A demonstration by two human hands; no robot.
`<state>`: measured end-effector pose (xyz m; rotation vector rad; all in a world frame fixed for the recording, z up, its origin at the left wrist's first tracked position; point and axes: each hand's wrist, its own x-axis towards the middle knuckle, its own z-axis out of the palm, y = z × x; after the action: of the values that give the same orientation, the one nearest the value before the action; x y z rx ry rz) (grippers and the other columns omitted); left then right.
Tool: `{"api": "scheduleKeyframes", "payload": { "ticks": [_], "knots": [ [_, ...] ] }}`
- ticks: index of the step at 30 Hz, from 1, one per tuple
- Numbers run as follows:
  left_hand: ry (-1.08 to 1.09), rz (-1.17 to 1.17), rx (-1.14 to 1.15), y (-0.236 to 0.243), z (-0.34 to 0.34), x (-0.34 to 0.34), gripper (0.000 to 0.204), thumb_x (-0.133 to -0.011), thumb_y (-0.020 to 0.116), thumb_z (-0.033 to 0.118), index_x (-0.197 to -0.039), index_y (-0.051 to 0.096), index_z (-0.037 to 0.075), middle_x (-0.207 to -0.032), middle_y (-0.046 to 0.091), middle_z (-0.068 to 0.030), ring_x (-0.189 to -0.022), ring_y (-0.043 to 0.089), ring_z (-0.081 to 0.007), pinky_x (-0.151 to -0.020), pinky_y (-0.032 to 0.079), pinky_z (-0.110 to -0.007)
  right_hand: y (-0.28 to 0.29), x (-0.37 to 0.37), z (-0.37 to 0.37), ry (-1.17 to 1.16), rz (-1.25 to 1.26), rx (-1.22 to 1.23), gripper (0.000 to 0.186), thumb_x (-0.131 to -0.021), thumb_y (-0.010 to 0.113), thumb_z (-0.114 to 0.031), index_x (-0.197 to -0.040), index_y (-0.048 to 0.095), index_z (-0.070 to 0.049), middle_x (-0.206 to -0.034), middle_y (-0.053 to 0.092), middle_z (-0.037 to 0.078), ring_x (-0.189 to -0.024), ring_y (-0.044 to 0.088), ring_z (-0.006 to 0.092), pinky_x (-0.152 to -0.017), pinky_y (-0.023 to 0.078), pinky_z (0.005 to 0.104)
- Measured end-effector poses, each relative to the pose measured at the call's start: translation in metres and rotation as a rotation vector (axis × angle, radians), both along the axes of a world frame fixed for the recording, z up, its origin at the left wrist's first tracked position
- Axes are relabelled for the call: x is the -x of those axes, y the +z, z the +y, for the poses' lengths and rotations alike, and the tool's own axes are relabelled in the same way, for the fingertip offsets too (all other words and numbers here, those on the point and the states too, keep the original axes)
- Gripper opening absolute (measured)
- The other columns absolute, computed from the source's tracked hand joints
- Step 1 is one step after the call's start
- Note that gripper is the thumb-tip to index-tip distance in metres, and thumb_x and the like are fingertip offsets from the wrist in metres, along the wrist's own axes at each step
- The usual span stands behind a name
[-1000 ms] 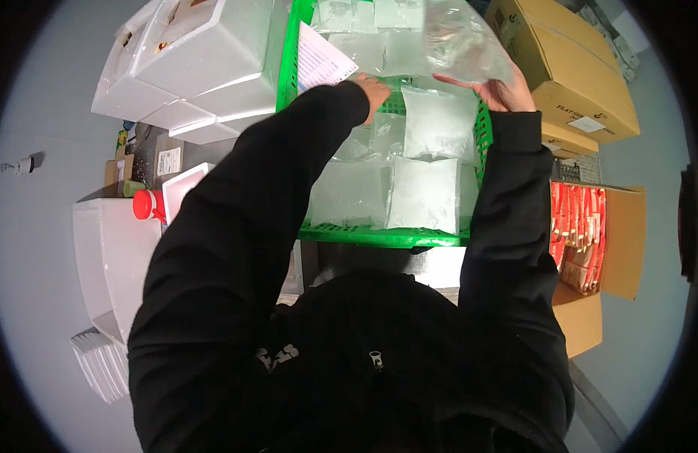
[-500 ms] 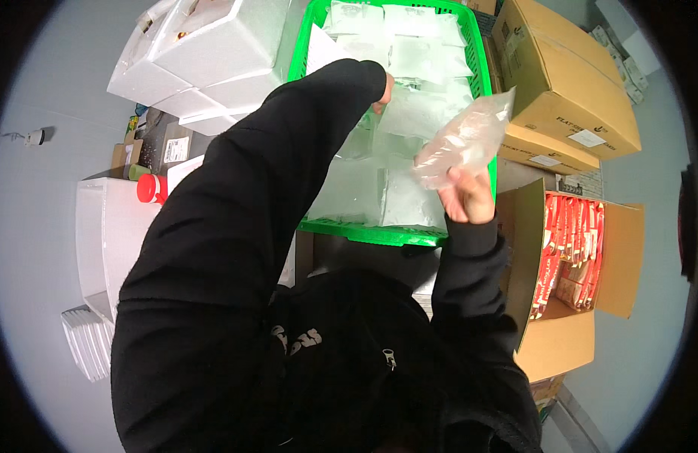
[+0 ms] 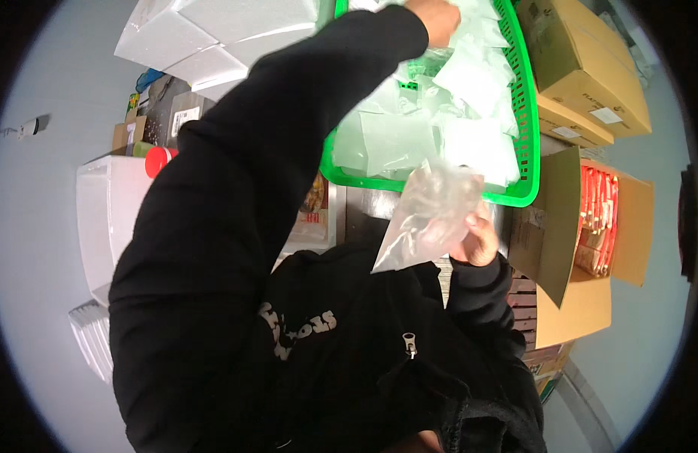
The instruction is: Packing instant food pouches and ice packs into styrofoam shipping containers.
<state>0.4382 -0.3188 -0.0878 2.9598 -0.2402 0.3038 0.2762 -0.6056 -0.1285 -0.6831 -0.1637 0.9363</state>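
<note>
My right hand (image 3: 479, 240) pinches a clear plastic pouch with pale contents (image 3: 424, 215) by its edge, thumb on top. The pouch hangs tilted over the front rim of a green plastic basket (image 3: 524, 151). Whitish, translucent pouches (image 3: 394, 140) fill much of the basket, lying flat and overlapping. Over its far part, my left hand (image 3: 437, 21) is closed with fingers curled down among the pouches; what they grip is hidden. Between the pouches near that hand, some of the basket's green grid bottom shows.
White foam boxes (image 3: 213, 38) stand on the left, with a red-lidded container (image 3: 159, 161) near my left sleeve. On the right are closed cardboard boxes (image 3: 583, 68) and an open carton (image 3: 557, 226) holding red packets (image 3: 597, 200).
My right hand has brought its pouch from above the basket's right side down toward my body. The left hand has moved farther away. The view has shifted, and a gap between pouches shows.
</note>
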Motion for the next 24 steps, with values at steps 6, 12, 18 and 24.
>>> {"api": "scheduleKeyframes", "payload": {
  "ticks": [6, 12, 18, 24],
  "knots": [
    [0.305, 0.217, -0.095, -0.104, -0.02, -0.008, 0.025, -0.077, 0.064, 0.022, -0.094, 0.064, 0.004, -0.105, 0.063, -0.0145, -0.103, 0.058, -0.0276, -0.09, 0.043, -0.04, -0.017, 0.066, 0.023, -0.072, -0.211, 0.203, 0.068, -0.076, 0.059, -0.01, -0.136, 0.028, -0.001, -0.117, 0.047, 0.009, -0.104, 0.049, 0.0212, -0.09, 0.04, 0.0324],
    [0.276, 0.03, -0.14, -0.122, -0.008, -0.01, 0.03, -0.073, 0.069, 0.031, -0.091, 0.065, 0.007, -0.094, 0.065, -0.0124, -0.095, 0.06, -0.0275, -0.087, 0.038, -0.04, -0.029, 0.115, 0.015, -0.176, -0.503, 0.531, 0.051, -0.076, 0.058, 0.002, -0.123, 0.039, 0.0, -0.11, 0.047, 0.007, -0.104, 0.044, 0.0156, -0.091, 0.036, 0.0284],
    [0.033, -0.439, -0.254, -0.119, 0.005, 0.001, 0.036, -0.071, 0.064, 0.017, -0.103, 0.061, 0.0, -0.084, 0.065, -0.0164, -0.098, 0.055, -0.0302, -0.087, 0.034, -0.05, -0.046, 0.13, 0.027, -0.235, -0.802, 0.603, 0.052, -0.076, 0.063, 0.003, -0.122, 0.038, 0.0, -0.105, 0.055, 0.011, -0.1, 0.052, 0.0165, -0.087, 0.041, 0.028],
    [0.175, -0.468, 0.038, -0.017, 0.007, 0.039, 0.01, -0.072, 0.062, 0.016, -0.073, 0.066, 0.007, -0.075, 0.064, -0.0137, -0.079, 0.06, -0.031, -0.078, 0.039, -0.049, -0.073, 0.135, 0.041, -0.25, -0.879, 0.623, 0.057, -0.081, 0.06, -0.003, -0.131, 0.032, 0.0, -0.108, 0.056, 0.018, -0.099, 0.056, 0.0251, -0.087, 0.042, 0.0325]
  ]
}}
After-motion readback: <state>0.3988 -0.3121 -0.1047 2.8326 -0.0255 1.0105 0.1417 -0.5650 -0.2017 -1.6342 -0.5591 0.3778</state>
